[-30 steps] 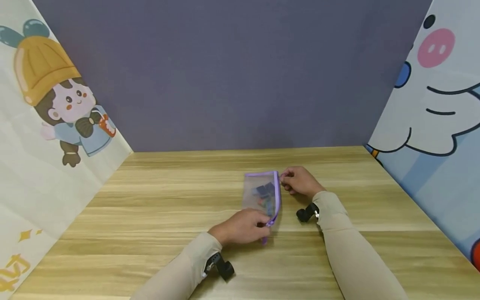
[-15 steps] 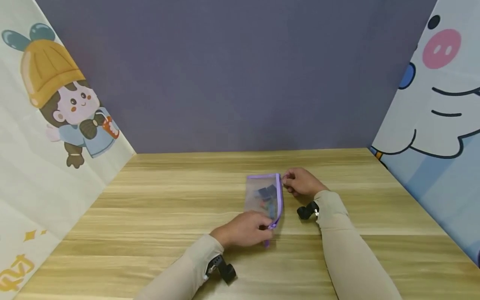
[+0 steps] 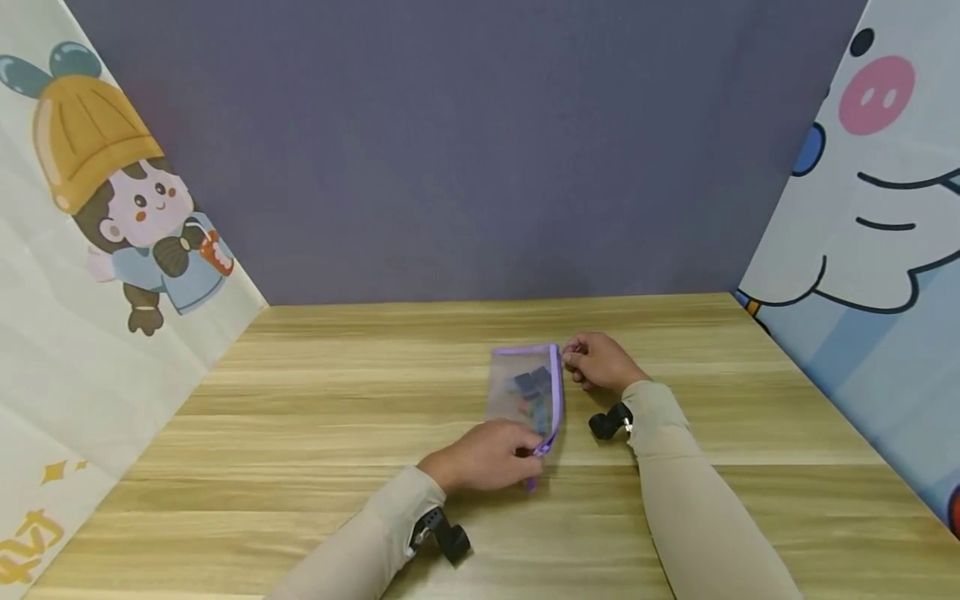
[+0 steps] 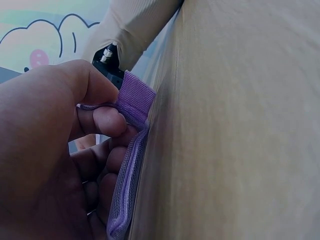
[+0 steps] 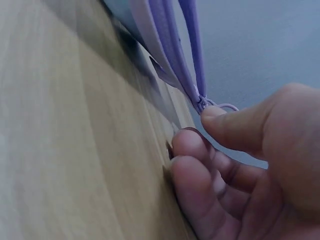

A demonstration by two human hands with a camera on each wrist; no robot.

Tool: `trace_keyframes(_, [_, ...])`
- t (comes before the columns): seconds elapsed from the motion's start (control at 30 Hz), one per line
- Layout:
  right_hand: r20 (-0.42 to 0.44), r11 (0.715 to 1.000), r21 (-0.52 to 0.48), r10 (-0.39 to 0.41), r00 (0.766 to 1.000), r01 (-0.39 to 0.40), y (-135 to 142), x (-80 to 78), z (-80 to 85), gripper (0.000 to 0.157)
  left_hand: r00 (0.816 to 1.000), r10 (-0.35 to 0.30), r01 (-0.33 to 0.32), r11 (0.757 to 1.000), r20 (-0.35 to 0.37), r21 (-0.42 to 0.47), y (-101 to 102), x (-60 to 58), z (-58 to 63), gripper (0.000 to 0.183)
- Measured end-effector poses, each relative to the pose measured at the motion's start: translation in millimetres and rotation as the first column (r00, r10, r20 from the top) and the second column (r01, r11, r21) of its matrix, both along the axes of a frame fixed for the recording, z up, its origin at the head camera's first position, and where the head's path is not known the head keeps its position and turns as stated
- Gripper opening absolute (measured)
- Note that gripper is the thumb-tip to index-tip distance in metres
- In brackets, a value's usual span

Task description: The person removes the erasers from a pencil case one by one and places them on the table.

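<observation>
A see-through mesh zipper pouch (image 3: 504, 390) with purple edging lies on the wooden table, its zippered side facing right. Dark blue pieces (image 3: 534, 382) and a few small coloured bits show through the mesh. At the near end, my left hand (image 3: 487, 454) pinches the pouch's corner between thumb and index finger; a purple fabric tab (image 4: 137, 92) sticks out past the fingertips. My right hand (image 3: 600, 362) is at the far end, thumb and fingers pinching the purple zipper pull (image 5: 202, 103). In the right wrist view, the two purple zipper edges stand apart and meet at that pull.
The wooden table (image 3: 337, 400) runs back to a grey-purple panel (image 3: 465, 150). Cartoon-printed sheets stand at the left (image 3: 45, 333) and right (image 3: 885, 250) sides. Each wrist wears a black camera mount, the left one (image 3: 446, 537) close over the tabletop.
The head view shifts slightly and back. Both hands keep their places on the pouch, which looks the same.
</observation>
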State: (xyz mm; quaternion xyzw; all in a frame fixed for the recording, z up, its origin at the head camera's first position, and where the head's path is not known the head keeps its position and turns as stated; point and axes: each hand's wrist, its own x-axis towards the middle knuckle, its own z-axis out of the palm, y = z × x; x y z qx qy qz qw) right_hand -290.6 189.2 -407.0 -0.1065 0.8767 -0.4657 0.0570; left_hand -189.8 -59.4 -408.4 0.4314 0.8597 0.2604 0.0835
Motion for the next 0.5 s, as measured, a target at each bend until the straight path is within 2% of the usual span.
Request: trace_keyframes(0.5, [-0.012,0.999,0.011,-0.041,0.999,0.041,-6.7,5.6,2.7,0.015,1.0,0.0,0.0,1.0,-0.01,0.007,-0.3,-0.6,0.4,0.025])
